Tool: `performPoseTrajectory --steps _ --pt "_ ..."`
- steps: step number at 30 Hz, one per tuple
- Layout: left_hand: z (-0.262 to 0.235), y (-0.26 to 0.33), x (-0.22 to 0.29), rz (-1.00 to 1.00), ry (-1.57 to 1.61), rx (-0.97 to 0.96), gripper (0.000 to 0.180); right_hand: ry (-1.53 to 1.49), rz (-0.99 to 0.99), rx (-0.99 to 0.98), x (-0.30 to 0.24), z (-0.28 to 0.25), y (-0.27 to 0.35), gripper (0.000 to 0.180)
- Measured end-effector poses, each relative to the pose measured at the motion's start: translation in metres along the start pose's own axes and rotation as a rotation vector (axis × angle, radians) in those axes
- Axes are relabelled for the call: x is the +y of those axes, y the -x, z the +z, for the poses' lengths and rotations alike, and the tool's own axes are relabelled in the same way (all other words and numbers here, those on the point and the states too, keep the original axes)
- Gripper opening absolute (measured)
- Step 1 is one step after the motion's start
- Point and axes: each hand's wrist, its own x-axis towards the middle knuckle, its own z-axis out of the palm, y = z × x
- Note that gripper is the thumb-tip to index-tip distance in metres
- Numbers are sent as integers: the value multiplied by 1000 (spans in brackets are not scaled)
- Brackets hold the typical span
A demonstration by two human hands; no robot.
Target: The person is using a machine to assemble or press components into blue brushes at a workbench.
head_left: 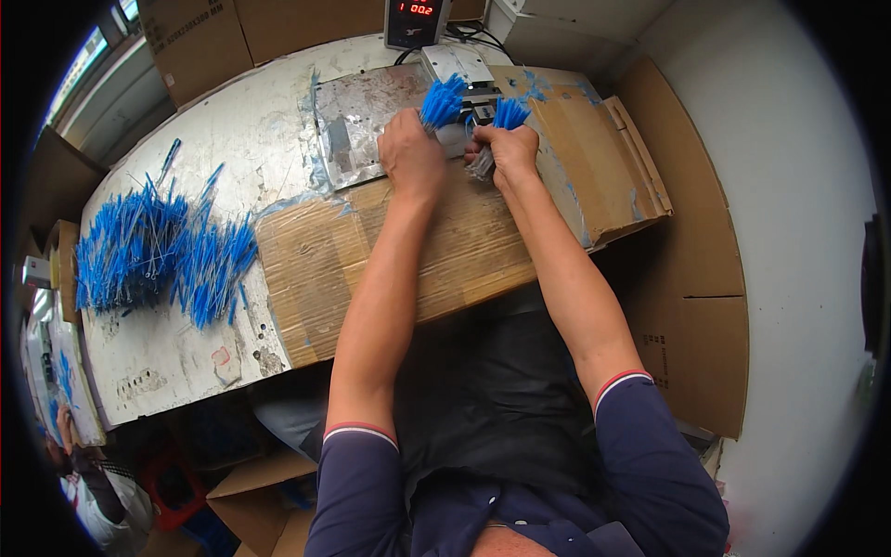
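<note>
My left hand (408, 153) is closed round a bundle of thin blue-ended wire pieces (444, 100), whose blue ends stick up past the fingers. A short way to its right, my right hand (512, 153) pinches a second, smaller bundle of blue-ended pieces (510, 113). Pale, thin ends (482, 167) of that bundle show below the right fingers. Both hands are at a small metal fixture (480, 113) at the back of the table, which the bundles and fingers partly cover. Slight blur hides the exact grip of the left fingers.
A large loose heap of blue-ended wire pieces (135, 241) lies on the white table (186, 367) at left. Flattened cardboard (325, 269) covers the front edge, beside a metal plate (357, 102). A box with a red digital display (415, 23) stands behind. Another person (107, 497) works at far left.
</note>
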Motion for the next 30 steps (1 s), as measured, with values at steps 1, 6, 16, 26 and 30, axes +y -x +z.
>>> performPoseTrajectory --steps 1,6,16,26,30 --pt "0 0 1 8 -10 -26 17 -71 -39 -44 1 -2 -2 9" --pt "-2 2 1 -4 29 -98 19 -208 143 -63 0 -13 2 10" --pt "-5 1 3 17 17 -180 25 -180 69 -67 -2 -16 12 13" --pt "-4 2 -2 147 -38 -154 19 -87 66 -149 -6 -24 24 9" --pt "-1 3 1 97 -81 -135 14 53 57 -168 -11 -24 24 9"
